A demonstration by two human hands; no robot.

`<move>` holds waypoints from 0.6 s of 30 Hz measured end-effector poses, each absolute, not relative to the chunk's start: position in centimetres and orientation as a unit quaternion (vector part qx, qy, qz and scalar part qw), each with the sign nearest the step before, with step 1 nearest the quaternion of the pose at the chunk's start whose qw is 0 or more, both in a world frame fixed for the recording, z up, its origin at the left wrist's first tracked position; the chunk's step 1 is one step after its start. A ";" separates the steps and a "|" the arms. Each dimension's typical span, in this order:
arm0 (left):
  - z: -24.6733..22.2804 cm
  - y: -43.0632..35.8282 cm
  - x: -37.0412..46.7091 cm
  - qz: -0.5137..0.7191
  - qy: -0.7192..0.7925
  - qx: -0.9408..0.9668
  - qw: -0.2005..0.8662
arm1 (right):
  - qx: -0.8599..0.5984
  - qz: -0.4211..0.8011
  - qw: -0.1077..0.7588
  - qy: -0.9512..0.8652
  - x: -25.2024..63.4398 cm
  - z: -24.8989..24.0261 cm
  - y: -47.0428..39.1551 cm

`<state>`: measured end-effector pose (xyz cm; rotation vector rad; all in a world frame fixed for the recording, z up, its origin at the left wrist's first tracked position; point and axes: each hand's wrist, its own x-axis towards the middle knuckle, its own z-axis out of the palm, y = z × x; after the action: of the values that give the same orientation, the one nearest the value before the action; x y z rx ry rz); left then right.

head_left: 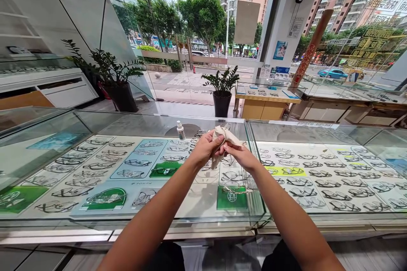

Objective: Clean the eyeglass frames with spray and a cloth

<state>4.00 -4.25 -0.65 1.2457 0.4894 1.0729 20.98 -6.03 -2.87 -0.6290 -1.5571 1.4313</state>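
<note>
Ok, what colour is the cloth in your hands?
Pale beige, plain. The cloth shows best in the head view, bunched between both hands above the glass counter.

Above the glass counter (133, 129), the left hand (206, 149) and right hand (239, 155) meet, both gripping a pale cloth (225, 139). A small white bottle (180, 130) stands on the counter just left of the hands. Rows of spectacle frames (321, 173) lie under the glass.

Bare counter glass (197, 203) lies open; only a small bottle (180, 130) stands.
</note>
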 end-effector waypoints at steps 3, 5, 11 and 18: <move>-0.6 -4.6 4.5 0.505 0.234 0.538 0.633 | -0.275 0.553 0.464 -0.635 20.7 -2.8 -6.2; -0.7 -4.7 4.9 0.522 0.250 0.526 0.623 | -0.285 0.538 0.456 -0.649 20.6 -2.6 -6.3; -0.9 -4.6 5.2 0.551 0.273 0.512 0.600 | -0.265 0.528 0.419 -0.690 20.5 -1.8 -6.8; -0.3 -4.4 3.9 0.513 0.216 0.523 0.646 | -0.295 0.541 0.468 -0.633 21.4 -2.0 -6.5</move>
<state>3.86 -4.42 -0.33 1.1890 0.4918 1.1668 21.38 -6.48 -2.00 -0.7241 -1.5528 1.3260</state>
